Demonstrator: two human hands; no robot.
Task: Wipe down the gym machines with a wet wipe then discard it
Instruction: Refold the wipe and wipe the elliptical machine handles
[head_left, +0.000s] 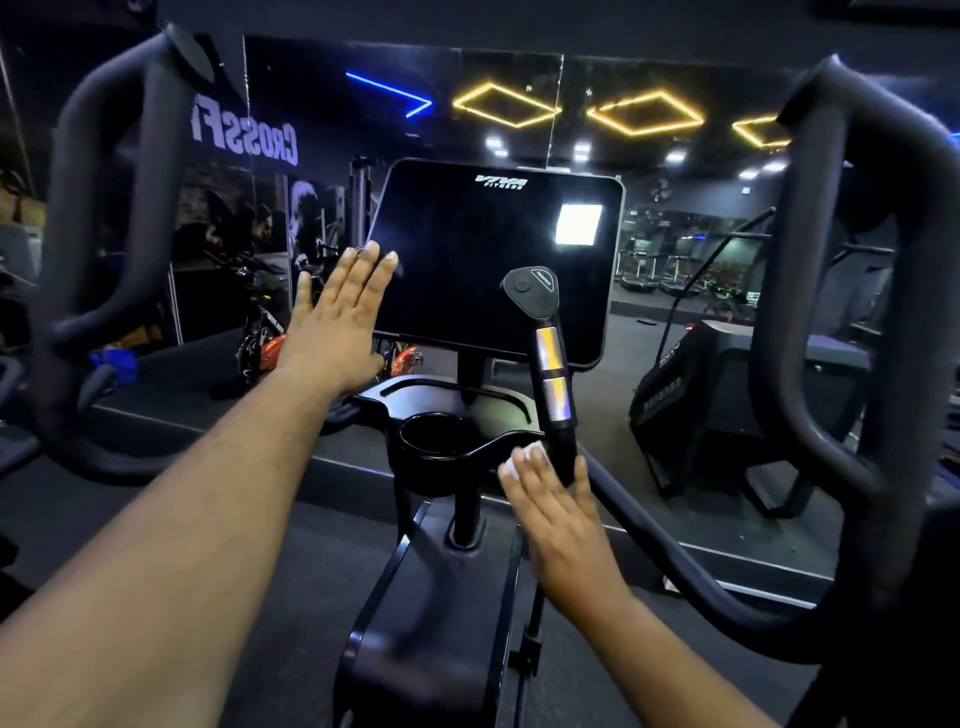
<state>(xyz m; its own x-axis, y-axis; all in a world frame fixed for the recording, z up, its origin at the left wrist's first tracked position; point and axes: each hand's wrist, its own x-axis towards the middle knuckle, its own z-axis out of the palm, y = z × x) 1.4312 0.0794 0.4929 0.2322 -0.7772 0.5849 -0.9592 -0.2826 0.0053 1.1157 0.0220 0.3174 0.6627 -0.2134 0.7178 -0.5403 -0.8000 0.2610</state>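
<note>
I face a black cardio machine with a dark console screen (493, 260). My left hand (337, 322) is raised with its fingers straight, its fingertips at the screen's left edge, over a dark knob that is mostly hidden behind them. My right hand (561, 525) is lower, fingers straight, pressing a white wet wipe (530, 453) against the base of the right inner handle (550, 374), beside the cup holder (436, 436). Only a small part of the wipe shows past my fingertips.
Large curved black arm handles stand at the left (104, 234) and right (841, 312) of me. A wall mirror (675, 234) behind the console reflects gym equipment and ceiling lights. Exercise bikes (260, 338) stand at the left, and a covered black machine (727, 389) at the right.
</note>
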